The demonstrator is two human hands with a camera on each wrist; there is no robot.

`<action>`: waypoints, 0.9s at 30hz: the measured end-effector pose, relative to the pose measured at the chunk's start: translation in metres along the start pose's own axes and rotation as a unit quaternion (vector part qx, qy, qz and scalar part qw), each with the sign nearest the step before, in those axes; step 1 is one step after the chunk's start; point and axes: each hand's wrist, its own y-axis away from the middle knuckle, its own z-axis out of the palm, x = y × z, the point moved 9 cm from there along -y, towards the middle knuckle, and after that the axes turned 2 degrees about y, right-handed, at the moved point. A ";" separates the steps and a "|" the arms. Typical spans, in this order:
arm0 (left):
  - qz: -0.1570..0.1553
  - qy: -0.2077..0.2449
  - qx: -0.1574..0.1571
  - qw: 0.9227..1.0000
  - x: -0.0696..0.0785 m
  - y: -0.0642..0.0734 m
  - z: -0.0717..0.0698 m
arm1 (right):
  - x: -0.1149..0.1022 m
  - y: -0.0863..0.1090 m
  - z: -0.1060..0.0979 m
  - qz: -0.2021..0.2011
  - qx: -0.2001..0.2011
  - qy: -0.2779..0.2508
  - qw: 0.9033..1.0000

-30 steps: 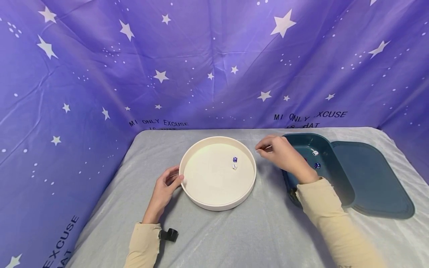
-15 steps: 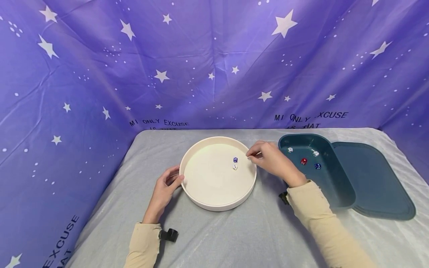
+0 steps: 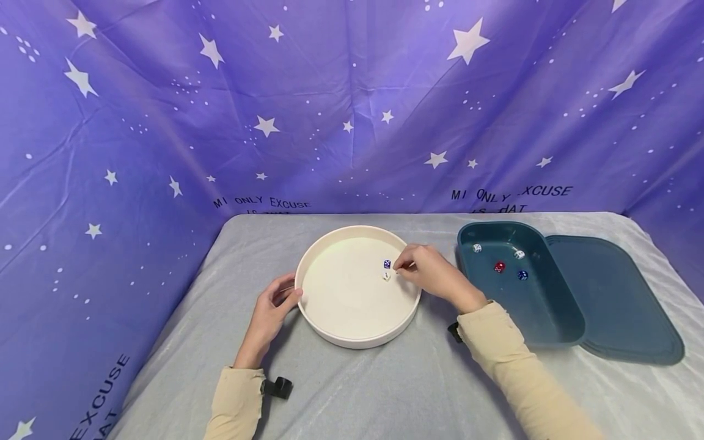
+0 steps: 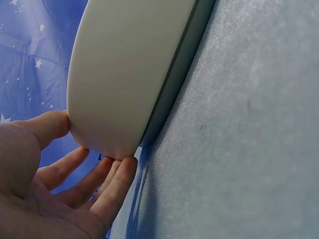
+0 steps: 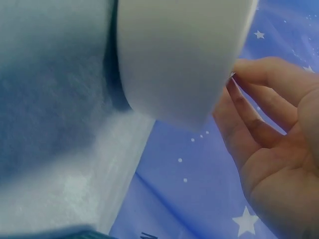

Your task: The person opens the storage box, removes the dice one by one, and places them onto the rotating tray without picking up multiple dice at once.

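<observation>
A round cream tray (image 3: 352, 333) stands on the table in the head view. My left hand (image 3: 272, 305) holds its left side, thumb at the rim and fingertips against the outer wall, as the left wrist view shows too. Inside the tray, a blue die (image 3: 387, 264) and a white die (image 3: 386, 276) lie near the right side. My right hand (image 3: 431, 272) reaches over the right rim and pinches a small die between thumb and fingertips, right beside those two. The held die is mostly hidden; a light edge shows between the fingertips in the right wrist view.
To the right stands a dark teal box (image 3: 550, 330) holding a red die (image 3: 499, 267), a blue die (image 3: 522, 275) and two white dice. A teal lid (image 3: 621, 299) lies beyond it. Grey cloth covers the table (image 3: 374, 391); a purple star curtain (image 3: 330, 91) hangs behind.
My right hand has moved left from beside the box, over the tray's right rim to the two dice, carrying its die. The left hand and the tray have stayed put.
</observation>
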 end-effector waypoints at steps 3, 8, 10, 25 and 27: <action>-0.003 0.004 -0.001 1.000 0.000 0.000 0.000 | -0.001 -0.001 0.006 0.003 -0.009 -0.009 1.000; -0.003 0.006 -0.004 1.000 0.000 0.000 0.001 | -0.001 -0.004 0.017 -0.001 -0.022 -0.017 1.000; -0.002 0.007 -0.005 1.000 0.000 0.000 0.001 | -0.001 -0.004 0.021 -0.003 -0.027 -0.016 1.000; -0.003 0.009 -0.001 1.000 -0.001 0.000 0.000 | -0.004 -0.009 0.034 -0.018 -0.041 -0.025 0.999; -0.003 0.007 -0.001 1.000 -0.001 -0.001 -0.001 | -0.005 -0.009 0.033 -0.021 -0.041 -0.022 0.999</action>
